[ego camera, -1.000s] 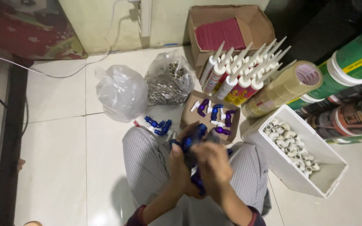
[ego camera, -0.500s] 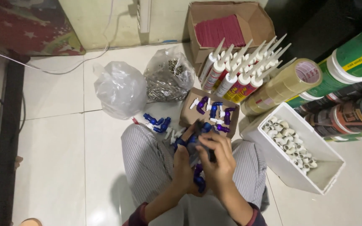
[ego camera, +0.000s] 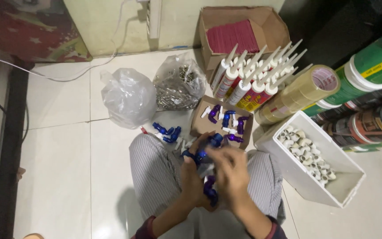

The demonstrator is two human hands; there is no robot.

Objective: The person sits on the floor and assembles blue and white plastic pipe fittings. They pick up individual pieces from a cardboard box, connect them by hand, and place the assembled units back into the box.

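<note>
Left hand: left hand (ego camera: pixel 191 179) closed around a cluster of blue fittings (ego camera: pixel 209 191) held over the lap, fingers wrapped from the left side.
Right hand: right hand (ego camera: pixel 228 170) blurred, fingers curled onto the top of the same cluster; exact pinch cannot be made out.
Thing's place: blue fittings sit between both hands, above the striped trousers (ego camera: pixel 155 172), just short of the small cardboard tray (ego camera: pixel 200 126).
Key relation: cluster's long axis runs roughly away from the body, toward the tray; right hand lies on its far end, left hand nearer the body.
Nearby: loose blue pieces (ego camera: pixel 166 132) on the floor tiles (ego camera: pixel 58 168); white bin (ego camera: pixel 328 186) of pale fittings to the right.
Hidden: fitting shapes masked by fingers and motion blur.
</note>
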